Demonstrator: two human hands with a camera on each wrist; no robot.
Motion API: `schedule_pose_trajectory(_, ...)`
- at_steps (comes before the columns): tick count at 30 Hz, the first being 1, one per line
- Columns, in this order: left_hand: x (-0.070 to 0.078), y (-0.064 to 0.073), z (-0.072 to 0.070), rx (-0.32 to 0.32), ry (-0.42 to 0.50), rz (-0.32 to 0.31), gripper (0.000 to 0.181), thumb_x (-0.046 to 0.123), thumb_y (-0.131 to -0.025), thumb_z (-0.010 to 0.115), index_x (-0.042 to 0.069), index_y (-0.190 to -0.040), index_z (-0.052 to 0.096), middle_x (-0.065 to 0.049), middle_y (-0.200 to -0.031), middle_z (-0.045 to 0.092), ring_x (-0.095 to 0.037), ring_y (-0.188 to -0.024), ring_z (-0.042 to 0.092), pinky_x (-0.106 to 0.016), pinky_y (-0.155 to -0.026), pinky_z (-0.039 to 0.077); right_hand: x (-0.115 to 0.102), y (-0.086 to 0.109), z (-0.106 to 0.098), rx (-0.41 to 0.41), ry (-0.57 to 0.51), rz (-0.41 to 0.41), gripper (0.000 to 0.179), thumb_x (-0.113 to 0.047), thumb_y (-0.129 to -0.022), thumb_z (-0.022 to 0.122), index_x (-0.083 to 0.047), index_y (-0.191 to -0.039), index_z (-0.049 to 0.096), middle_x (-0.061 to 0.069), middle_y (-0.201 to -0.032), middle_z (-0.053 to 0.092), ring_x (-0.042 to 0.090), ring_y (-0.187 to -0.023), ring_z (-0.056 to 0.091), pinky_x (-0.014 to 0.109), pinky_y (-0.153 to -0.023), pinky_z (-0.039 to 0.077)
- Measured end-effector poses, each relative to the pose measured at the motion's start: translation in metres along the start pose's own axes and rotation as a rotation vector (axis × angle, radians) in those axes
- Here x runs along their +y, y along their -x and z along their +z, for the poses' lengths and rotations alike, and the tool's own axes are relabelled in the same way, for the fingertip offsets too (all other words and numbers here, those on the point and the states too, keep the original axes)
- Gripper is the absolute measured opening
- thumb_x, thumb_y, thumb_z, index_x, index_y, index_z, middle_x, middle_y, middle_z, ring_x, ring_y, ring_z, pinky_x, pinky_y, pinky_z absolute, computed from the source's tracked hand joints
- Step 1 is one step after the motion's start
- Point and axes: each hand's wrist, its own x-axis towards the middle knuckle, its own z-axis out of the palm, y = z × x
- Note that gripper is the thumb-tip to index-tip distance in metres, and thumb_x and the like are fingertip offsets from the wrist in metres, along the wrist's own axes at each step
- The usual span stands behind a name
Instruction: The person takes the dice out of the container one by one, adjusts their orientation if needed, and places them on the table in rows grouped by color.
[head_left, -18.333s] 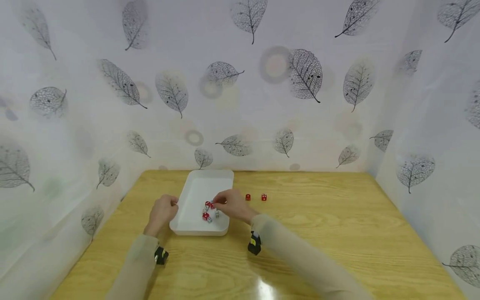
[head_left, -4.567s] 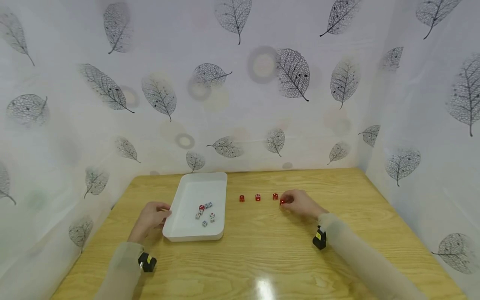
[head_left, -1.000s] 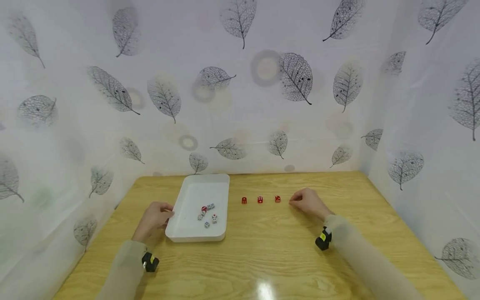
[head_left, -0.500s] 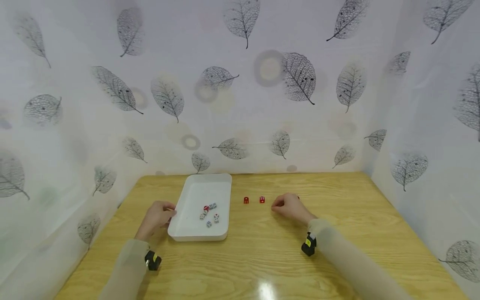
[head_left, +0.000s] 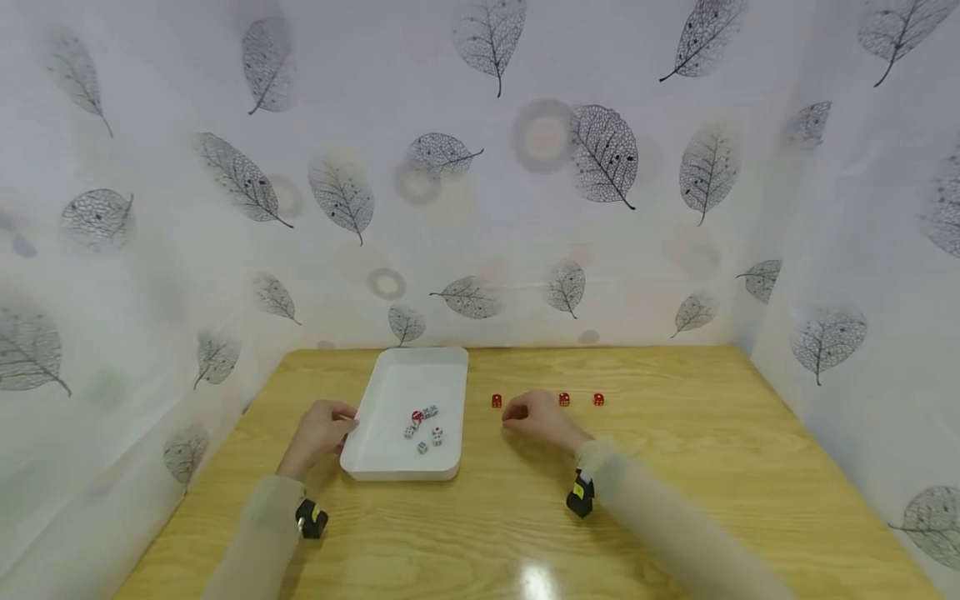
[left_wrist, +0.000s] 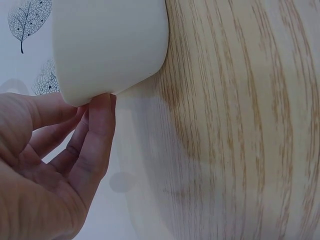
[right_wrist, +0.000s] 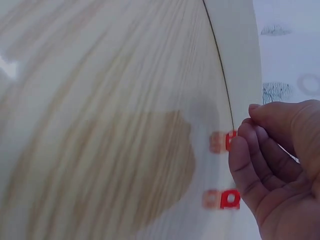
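A white tray (head_left: 401, 476) stands on the table's left half. My left hand (head_left: 321, 432) pinches its left edge between thumb and fingers, as the left wrist view also shows. Inside the tray lie several white dice (head_left: 437, 436) and a red die (head_left: 417, 415). My right hand (head_left: 542, 418) is just right of the tray, over the table, its fingers loosely bent with nothing between them. Red dice stand in a spaced row: one left of this hand (head_left: 497, 401), one just past it (head_left: 564, 399), one at the right end (head_left: 598, 399).
The wooden table (head_left: 675, 467) ends at a pale leaf-printed curtain (head_left: 480, 208) along the back and sides. In the right wrist view, two red dice (right_wrist: 230, 199) sit beside the right fingers, with reflections on the glossy top.
My right hand has moved left along the row, from the right-end die toward the tray, uncovering that die. The left hand keeps its hold on the tray. Fewer red dice are in the tray than at first.
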Motion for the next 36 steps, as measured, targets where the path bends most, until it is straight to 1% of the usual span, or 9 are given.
schedule_pose_trajectory(4, -0.004, 0.001, -0.001, 0.0, 0.006, -0.001, 0.028, 0.004, -0.094, 0.055, -0.011, -0.117, 0.06, -0.024, -0.103, 0.064, -0.022, -0.076, 0.064, -0.032, -0.059, 0.055, -0.016, -0.009, 0.01, -0.002, -0.003, -0.036, 0.01, -0.014, -0.09, 0.069, -0.007, -0.096, 0.074, -0.001, -0.09, 0.072, 0.008, -0.082, 0.063, 0.025, -0.075, 0.053)
schedule_pose_trajectory(7, -0.004, 0.001, -0.003, -0.002, 0.003, 0.0, 0.028, 0.004, -0.094, 0.055, -0.012, -0.118, 0.059, -0.025, -0.105, 0.064, -0.022, -0.077, 0.064, -0.032, -0.06, 0.055, -0.028, -0.017, 0.015, 0.019, -0.003, -0.058, 0.013, -0.015, -0.091, 0.068, -0.006, -0.099, 0.074, 0.0, -0.093, 0.072, 0.01, -0.086, 0.064, 0.025, -0.077, 0.053)
schedule_pose_trajectory(10, -0.001, -0.002, -0.005, -0.001, -0.001, -0.01, 0.029, 0.004, -0.094, 0.055, -0.01, -0.118, 0.06, -0.025, -0.107, 0.064, -0.023, -0.08, 0.065, -0.032, -0.061, 0.056, -0.039, -0.025, 0.019, 0.048, -0.009, -0.071, 0.015, -0.016, -0.092, 0.067, -0.006, -0.102, 0.073, 0.001, -0.096, 0.072, 0.01, -0.088, 0.065, 0.025, -0.078, 0.053)
schedule_pose_trajectory(14, 0.005, -0.006, -0.007, -0.005, -0.024, -0.019, 0.029, 0.006, -0.095, 0.055, -0.009, -0.12, 0.06, -0.026, -0.111, 0.063, -0.025, -0.085, 0.065, -0.032, -0.064, 0.057, -0.052, -0.036, 0.024, 0.083, -0.058, -0.088, 0.018, -0.014, -0.092, 0.066, -0.003, -0.105, 0.072, 0.003, -0.098, 0.072, 0.012, -0.089, 0.065, 0.024, -0.079, 0.053)
schedule_pose_trajectory(18, 0.008, -0.008, -0.007, -0.009, -0.04, -0.017, 0.029, 0.007, -0.096, 0.054, -0.009, -0.12, 0.06, -0.025, -0.113, 0.062, -0.027, -0.088, 0.065, -0.032, -0.064, 0.057, -0.063, -0.047, 0.029, 0.086, -0.077, -0.084, 0.019, -0.014, -0.093, 0.065, -0.003, -0.107, 0.071, 0.003, -0.098, 0.072, 0.012, -0.089, 0.065, 0.022, -0.079, 0.053)
schedule_pose_trajectory(23, 0.006, -0.005, -0.006, -0.014, -0.02, -0.009, 0.028, 0.005, -0.095, 0.054, -0.01, -0.118, 0.06, -0.025, -0.107, 0.064, -0.026, -0.085, 0.065, -0.032, -0.062, 0.057, -0.074, -0.057, 0.036, 0.058, -0.022, -0.089, 0.02, -0.015, -0.094, 0.064, -0.003, -0.109, 0.071, 0.004, -0.101, 0.072, 0.013, -0.091, 0.065, 0.023, -0.079, 0.053)
schedule_pose_trajectory(25, 0.005, -0.005, -0.005, -0.015, -0.014, -0.016, 0.028, 0.005, -0.095, 0.054, -0.009, -0.118, 0.06, -0.025, -0.107, 0.064, -0.026, -0.085, 0.065, -0.032, -0.062, 0.057, -0.078, -0.061, 0.039, 0.041, 0.01, -0.093, 0.02, -0.014, -0.094, 0.064, -0.003, -0.108, 0.072, 0.004, -0.101, 0.072, 0.013, -0.09, 0.065, 0.023, -0.079, 0.053)
schedule_pose_trajectory(31, 0.004, -0.004, -0.004, -0.019, -0.018, -0.015, 0.029, 0.006, -0.096, 0.055, -0.009, -0.119, 0.06, -0.025, -0.109, 0.064, -0.026, -0.086, 0.066, -0.032, -0.063, 0.057, -0.084, -0.071, 0.051, -0.034, 0.126, -0.052, 0.018, -0.013, -0.092, 0.067, -0.009, -0.107, 0.074, 0.001, -0.1, 0.072, 0.009, -0.088, 0.063, 0.02, -0.079, 0.051)
schedule_pose_trajectory(36, 0.002, -0.004, -0.003, -0.017, -0.014, -0.034, 0.028, 0.005, -0.096, 0.054, -0.009, -0.119, 0.06, -0.025, -0.11, 0.063, -0.026, -0.085, 0.065, -0.032, -0.063, 0.057, -0.09, -0.078, 0.063, -0.104, 0.147, -0.055, 0.018, -0.01, -0.091, 0.066, -0.009, -0.108, 0.074, 0.002, -0.104, 0.072, 0.01, -0.093, 0.063, 0.023, -0.084, 0.052)
